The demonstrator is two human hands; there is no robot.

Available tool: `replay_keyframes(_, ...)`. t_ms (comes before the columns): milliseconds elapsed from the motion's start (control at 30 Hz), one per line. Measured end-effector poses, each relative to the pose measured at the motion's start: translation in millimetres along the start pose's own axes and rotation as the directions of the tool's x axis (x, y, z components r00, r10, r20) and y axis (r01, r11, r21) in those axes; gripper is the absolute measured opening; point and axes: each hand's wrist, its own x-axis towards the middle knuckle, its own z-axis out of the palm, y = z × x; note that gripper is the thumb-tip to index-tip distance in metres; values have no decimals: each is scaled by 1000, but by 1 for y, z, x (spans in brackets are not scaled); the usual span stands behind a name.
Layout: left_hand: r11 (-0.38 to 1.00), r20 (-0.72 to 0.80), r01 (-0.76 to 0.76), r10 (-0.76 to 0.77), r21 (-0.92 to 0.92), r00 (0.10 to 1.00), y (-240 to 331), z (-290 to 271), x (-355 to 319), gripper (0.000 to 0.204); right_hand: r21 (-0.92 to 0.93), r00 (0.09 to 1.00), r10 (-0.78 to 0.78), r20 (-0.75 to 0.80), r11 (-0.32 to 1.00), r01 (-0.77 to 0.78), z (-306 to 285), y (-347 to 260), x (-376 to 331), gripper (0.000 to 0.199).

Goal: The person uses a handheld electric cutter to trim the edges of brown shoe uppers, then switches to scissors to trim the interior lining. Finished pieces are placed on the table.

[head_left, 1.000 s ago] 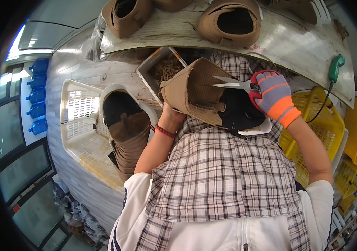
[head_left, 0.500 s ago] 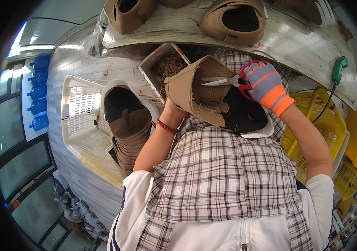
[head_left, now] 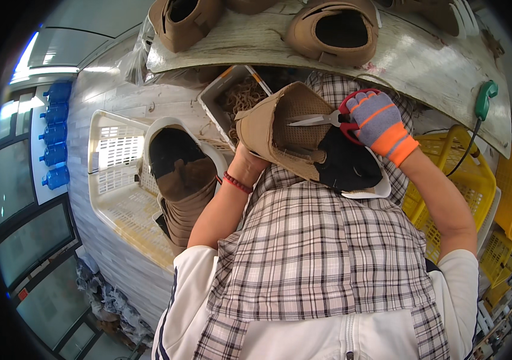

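Note:
My left hand [head_left: 248, 161] grips a tan shoe [head_left: 280, 129] from below, and most of that hand is hidden behind it. A red bracelet sits on the wrist. The shoe is tilted, showing its mesh lining and black inner part [head_left: 347, 167]. My right hand [head_left: 380, 123] wears a grey and orange glove and holds red-handled scissors [head_left: 319, 119]. The blades point left across the shoe's opening. Both hands are raised above my plaid apron [head_left: 322, 252].
A white plastic basket [head_left: 109, 174] at the left holds a brown shoe [head_left: 184, 186]. A small tray of cords [head_left: 238, 96] lies beyond my hands. Tan shoes [head_left: 334, 30] stand on a pale board [head_left: 424, 60]. Yellow baskets [head_left: 466, 180] stand at the right.
The shoe has turned a little in my left hand, showing more of its lining. The scissors have slid slightly left over the opening.

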Motion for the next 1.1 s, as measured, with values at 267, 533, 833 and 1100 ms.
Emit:
replay_keyframes(267, 1000, -12, -21, 21, -11, 1000, -3, -10, 5, 45, 18, 999, 32, -19, 999, -32, 13, 4, -5, 37)
replay_keyframes(533, 993, 23, -87, 85, 84, 996, -5, 1, 1, 49, 58, 965, 255, -68, 966, -251, -7, 15, -17, 35)
replay_keyframes(833, 742, 147, -292, 257, 603, 955, 17, -66, -4, 44, 240, 946, 315, -73, 927, -290, -21, 4, -47, 30)
replay_keyframes(1100, 847, -115, 349, -331, 401, 937, 56, -33, -53, 13, 321, 963, 130, 235, 925, -203, -41, -27, -47, 32)
